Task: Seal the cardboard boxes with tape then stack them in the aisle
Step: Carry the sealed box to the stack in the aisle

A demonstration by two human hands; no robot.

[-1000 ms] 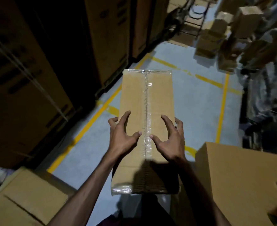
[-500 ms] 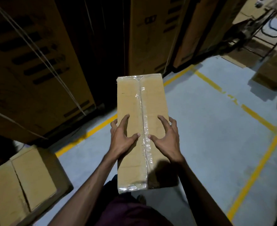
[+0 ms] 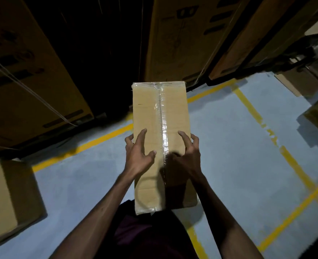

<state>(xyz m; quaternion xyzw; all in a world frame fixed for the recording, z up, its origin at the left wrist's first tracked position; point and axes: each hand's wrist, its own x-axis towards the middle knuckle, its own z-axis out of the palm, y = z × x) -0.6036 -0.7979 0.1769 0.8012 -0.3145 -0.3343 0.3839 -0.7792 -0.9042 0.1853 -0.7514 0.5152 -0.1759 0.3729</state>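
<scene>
A: Entry. Long cardboard box (image 3: pixel 160 139) at frame centre, held in the air above the grey floor (image 3: pixel 220 146), its long axis running from bottom centre toward upper centre.

B: Seal status?

A: Clear tape (image 3: pixel 162 116) runs down the centre seam, with more across the far end. Shiny, slightly wrinkled.

B: Hands?

A: Left hand (image 3: pixel 138 153) on the box's left side, thumb and forefinger laid on the top face, the other fingers curled over the left edge. Right hand (image 3: pixel 187 156) mirrors it on the right edge, thumb near the tape. Both hands clamp the box between them; fingers spread, not flat.

B: Surroundings?

A: Tall cartons (image 3: pixel 32 71) stand across the upper left and upper centre of the frame, thin strapping crossing the left one. Yellow floor lines (image 3: pixel 248 105) run from lower left to upper right, with others crossing at right. Another brown box (image 3: pixel 8 199) sits at the left edge, well apart from the held one. More cartons at the right edge, too dim to detail.
</scene>
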